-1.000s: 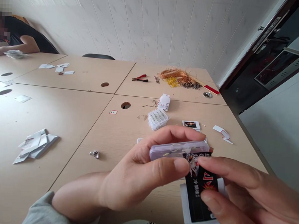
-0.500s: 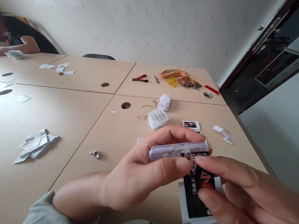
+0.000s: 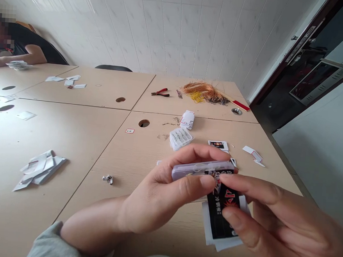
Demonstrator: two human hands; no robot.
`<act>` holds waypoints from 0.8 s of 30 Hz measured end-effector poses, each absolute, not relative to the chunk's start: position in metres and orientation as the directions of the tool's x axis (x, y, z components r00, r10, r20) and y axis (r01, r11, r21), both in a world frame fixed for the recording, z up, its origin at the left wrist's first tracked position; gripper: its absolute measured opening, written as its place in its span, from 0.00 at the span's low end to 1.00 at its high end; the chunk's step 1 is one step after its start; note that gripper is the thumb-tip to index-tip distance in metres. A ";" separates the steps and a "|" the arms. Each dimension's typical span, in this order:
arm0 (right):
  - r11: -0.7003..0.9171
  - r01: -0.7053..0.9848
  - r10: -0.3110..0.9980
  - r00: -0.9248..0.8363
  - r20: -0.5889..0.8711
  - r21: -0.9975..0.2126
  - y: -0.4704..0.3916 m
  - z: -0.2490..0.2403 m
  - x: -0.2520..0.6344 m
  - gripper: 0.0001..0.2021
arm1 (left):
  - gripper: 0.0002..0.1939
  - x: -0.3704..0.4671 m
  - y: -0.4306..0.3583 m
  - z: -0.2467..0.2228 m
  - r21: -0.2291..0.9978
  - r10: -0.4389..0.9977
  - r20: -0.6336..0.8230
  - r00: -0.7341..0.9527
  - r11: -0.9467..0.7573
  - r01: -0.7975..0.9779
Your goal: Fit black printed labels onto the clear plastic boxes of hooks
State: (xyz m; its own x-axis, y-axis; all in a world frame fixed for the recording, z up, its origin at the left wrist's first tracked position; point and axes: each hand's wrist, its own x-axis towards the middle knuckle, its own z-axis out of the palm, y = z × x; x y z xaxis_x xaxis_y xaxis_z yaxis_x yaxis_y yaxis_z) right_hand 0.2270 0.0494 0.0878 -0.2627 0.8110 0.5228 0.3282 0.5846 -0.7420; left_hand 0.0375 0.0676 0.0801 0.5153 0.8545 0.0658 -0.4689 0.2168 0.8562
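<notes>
One grip (image 3: pixel 198 165), one box (image 3: pixel 200 170), one card (image 3: pixel 221 204)

your left hand (image 3: pixel 167 191) raised palm inward, fingers curled behind, thumb pressed across the front, left forearm angled in from lower left, your right hand (image 3: pixel 282 222) coming from the right, index finger and thumb pinched close to your left thumb tip
</notes>
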 end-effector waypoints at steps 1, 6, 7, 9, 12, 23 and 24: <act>0.577 0.321 0.816 -0.264 0.514 -0.751 0.050 0.087 0.226 0.16 | 0.11 0.038 0.068 0.080 0.857 0.860 0.063 0.506 0.213 -0.469; 0.506 0.322 0.862 -0.187 0.470 -0.800 0.057 0.084 0.226 0.16 | 0.11 0.041 0.080 0.082 0.848 0.887 0.090 0.453 0.170 -0.501; 0.515 0.305 0.857 -0.190 0.479 -0.801 0.061 0.084 0.226 0.16 | 0.11 0.042 0.085 0.083 0.844 0.886 0.096 0.453 0.169 -0.510; 0.540 0.267 0.841 -0.200 0.502 -0.798 0.073 0.085 0.226 0.15 | 0.12 0.042 0.097 0.087 0.835 0.883 0.102 0.459 0.175 -0.521; 0.550 0.241 0.835 -0.172 0.523 -0.800 0.092 0.086 0.223 0.11 | 0.14 0.041 0.115 0.090 0.831 0.884 0.088 0.459 0.190 -0.524; 0.657 0.286 0.753 -0.259 0.604 -0.697 0.100 0.077 0.225 0.14 | 0.14 0.040 0.123 0.078 0.829 0.866 0.126 0.484 0.176 -0.531; 0.658 0.282 0.753 -0.266 0.602 -0.699 0.099 0.078 0.225 0.15 | 0.14 0.040 0.122 0.079 0.828 0.864 0.130 0.487 0.175 -0.533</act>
State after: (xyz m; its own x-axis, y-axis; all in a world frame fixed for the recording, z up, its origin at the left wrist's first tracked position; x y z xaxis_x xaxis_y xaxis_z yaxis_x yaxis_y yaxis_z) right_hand 0.2251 0.0992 0.0777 -0.2660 0.7532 0.6016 0.2817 0.6576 -0.6987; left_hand 0.0398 0.1215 0.0786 0.4865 0.8639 0.1303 -0.5332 0.1754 0.8276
